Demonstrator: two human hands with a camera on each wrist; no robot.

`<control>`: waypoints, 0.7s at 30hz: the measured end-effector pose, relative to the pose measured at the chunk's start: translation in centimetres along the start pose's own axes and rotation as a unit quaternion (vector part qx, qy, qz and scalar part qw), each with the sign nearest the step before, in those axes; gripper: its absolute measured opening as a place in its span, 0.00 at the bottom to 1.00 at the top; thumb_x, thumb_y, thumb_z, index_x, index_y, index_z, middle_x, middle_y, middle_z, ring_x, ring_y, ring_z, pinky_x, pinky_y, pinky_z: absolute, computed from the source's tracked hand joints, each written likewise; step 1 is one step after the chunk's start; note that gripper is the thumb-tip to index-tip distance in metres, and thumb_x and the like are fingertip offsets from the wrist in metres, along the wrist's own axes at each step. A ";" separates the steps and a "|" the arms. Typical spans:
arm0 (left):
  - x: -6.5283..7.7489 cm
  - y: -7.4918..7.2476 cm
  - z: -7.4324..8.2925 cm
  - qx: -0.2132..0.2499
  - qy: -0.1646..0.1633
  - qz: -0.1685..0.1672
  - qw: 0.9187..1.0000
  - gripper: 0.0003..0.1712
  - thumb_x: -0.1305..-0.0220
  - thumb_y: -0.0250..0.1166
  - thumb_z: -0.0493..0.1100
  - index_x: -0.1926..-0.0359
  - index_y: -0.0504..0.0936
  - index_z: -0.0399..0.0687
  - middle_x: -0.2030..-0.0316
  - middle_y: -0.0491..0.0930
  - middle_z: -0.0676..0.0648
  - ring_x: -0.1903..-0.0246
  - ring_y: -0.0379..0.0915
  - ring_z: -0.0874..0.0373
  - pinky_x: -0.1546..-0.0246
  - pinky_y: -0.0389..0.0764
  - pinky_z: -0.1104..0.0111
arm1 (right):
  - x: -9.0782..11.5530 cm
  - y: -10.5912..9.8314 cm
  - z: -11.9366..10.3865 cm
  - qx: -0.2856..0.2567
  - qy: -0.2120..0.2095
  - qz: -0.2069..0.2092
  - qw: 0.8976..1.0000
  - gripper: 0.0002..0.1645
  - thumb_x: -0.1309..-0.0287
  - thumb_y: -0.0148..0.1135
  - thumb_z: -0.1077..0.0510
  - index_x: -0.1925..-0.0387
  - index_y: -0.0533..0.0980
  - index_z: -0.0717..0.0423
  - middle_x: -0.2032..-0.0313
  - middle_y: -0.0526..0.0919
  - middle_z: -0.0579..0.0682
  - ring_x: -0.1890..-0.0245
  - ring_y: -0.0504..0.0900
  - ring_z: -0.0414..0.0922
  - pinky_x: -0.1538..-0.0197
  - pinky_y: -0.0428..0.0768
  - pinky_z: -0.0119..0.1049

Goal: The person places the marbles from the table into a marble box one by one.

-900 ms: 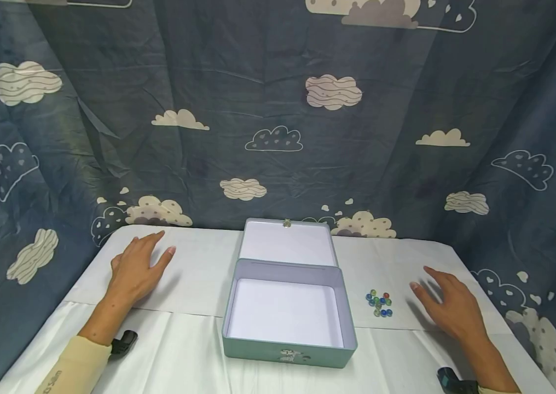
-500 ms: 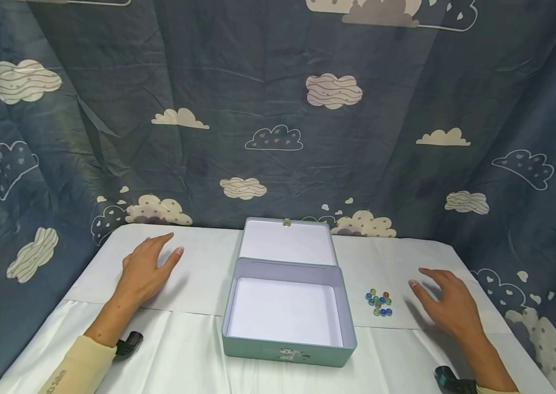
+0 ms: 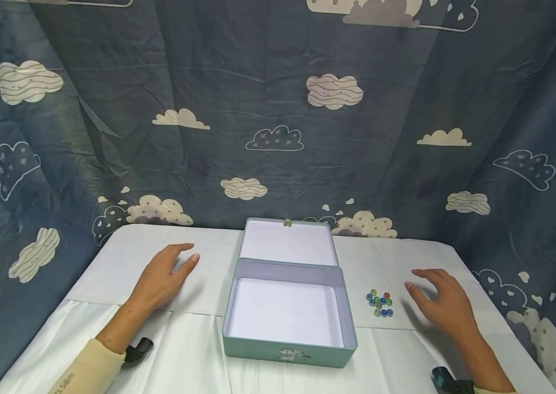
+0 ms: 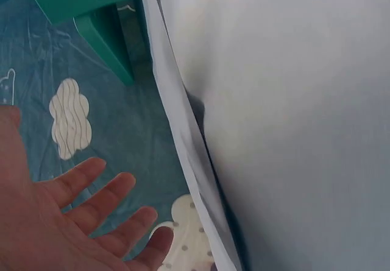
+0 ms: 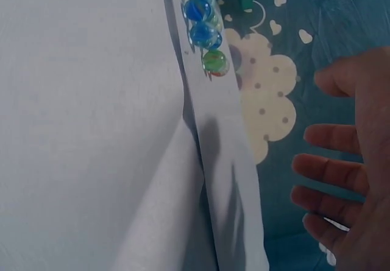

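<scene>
A green metal tin box (image 3: pixel 288 354) stands in the middle of the table, its hinged lid (image 3: pixel 288 243) tipped back toward the curtain. Nothing lies on its pale inner floor. To the right of the box, several glass marbles (image 3: pixel 378 302) in blue, green, yellow and red sit in a loose cluster. My left hand (image 3: pixel 162 276) hovers left of the box with relaxed, spread fingers and holds nothing. My right hand (image 3: pixel 442 301) is just right of the marbles, thumb and fingers apart, also holding nothing. In the right wrist view, the marbles (image 5: pixel 202 33) appear beyond the right fingers (image 5: pixel 332 170).
A white cloth (image 3: pixel 184 339) with fold lines covers the table. Behind and beside it hangs a dark blue curtain (image 3: pixel 278 169) with cloud prints. Dark wrist cameras (image 3: pixel 137 350) are strapped under both forearms.
My left hand has moved right and slightly nearer, toward the box. My right hand has shifted slightly left toward the marbles. The box and marbles stay in place.
</scene>
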State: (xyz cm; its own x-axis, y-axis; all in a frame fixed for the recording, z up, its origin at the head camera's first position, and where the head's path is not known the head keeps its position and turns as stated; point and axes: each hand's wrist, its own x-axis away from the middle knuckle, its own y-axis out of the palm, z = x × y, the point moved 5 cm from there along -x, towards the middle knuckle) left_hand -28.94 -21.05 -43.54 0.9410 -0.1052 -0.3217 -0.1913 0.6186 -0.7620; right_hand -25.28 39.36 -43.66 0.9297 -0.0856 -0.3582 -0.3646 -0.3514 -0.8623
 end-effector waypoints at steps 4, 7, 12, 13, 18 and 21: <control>0.2 0.5 0.7 0.019 0.003 -0.005 1.000 0.34 0.19 0.55 0.64 0.30 0.78 0.43 0.32 0.77 0.38 0.30 0.70 0.36 0.29 0.67 0.40 | 0.1 0.0 -0.5 -0.003 -0.004 0.000 1.000 0.29 0.29 0.67 0.43 0.40 0.81 0.62 0.40 0.79 0.69 0.37 0.73 0.71 0.36 0.69 0.74; 0.4 0.9 1.3 0.030 0.016 -0.009 0.999 0.31 0.19 0.57 0.63 0.32 0.79 0.44 0.35 0.79 0.39 0.31 0.72 0.37 0.30 0.69 0.40 | 0.1 0.0 -0.9 -0.004 -0.011 0.004 1.000 0.28 0.30 0.68 0.46 0.41 0.81 0.62 0.41 0.80 0.68 0.38 0.73 0.70 0.36 0.70 0.74; 0.7 1.6 2.2 0.051 0.030 -0.022 0.998 0.29 0.20 0.59 0.61 0.33 0.80 0.46 0.35 0.80 0.41 0.34 0.76 0.39 0.33 0.74 0.41 | 0.3 0.1 -1.7 -0.009 -0.020 0.001 1.000 0.26 0.32 0.70 0.49 0.41 0.81 0.62 0.43 0.81 0.66 0.38 0.75 0.69 0.37 0.71 0.73; 0.7 1.7 2.4 0.057 0.033 -0.025 0.998 0.29 0.20 0.59 0.61 0.32 0.80 0.46 0.35 0.80 0.41 0.35 0.76 0.39 0.34 0.75 0.41 | 0.3 0.1 -1.8 -0.010 -0.022 -0.002 1.000 0.25 0.33 0.70 0.50 0.41 0.81 0.61 0.43 0.82 0.66 0.39 0.75 0.69 0.37 0.71 0.73; 0.9 2.3 3.0 0.104 0.053 -0.042 0.992 0.27 0.20 0.61 0.57 0.32 0.78 0.45 0.36 0.80 0.43 0.37 0.79 0.41 0.40 0.81 0.44 | 0.3 0.5 -2.1 -0.013 -0.025 -0.014 0.999 0.24 0.34 0.71 0.52 0.41 0.82 0.60 0.44 0.83 0.65 0.41 0.78 0.68 0.39 0.74 0.72; 1.0 2.6 3.4 0.127 0.064 -0.055 0.988 0.27 0.20 0.61 0.55 0.31 0.77 0.45 0.35 0.80 0.43 0.37 0.80 0.40 0.41 0.83 0.45 | 0.4 0.7 -2.3 -0.017 -0.031 -0.017 0.999 0.23 0.35 0.73 0.53 0.43 0.83 0.60 0.44 0.84 0.64 0.43 0.80 0.67 0.40 0.76 0.71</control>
State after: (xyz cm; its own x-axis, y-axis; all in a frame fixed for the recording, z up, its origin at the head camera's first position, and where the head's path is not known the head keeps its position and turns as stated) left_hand -27.56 -16.86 -43.95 0.9059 -0.2713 -0.3252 0.0023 0.7711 -0.6368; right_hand -25.04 37.00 -43.56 0.9358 -0.0156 -0.3522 -0.3307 -0.3845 -0.8618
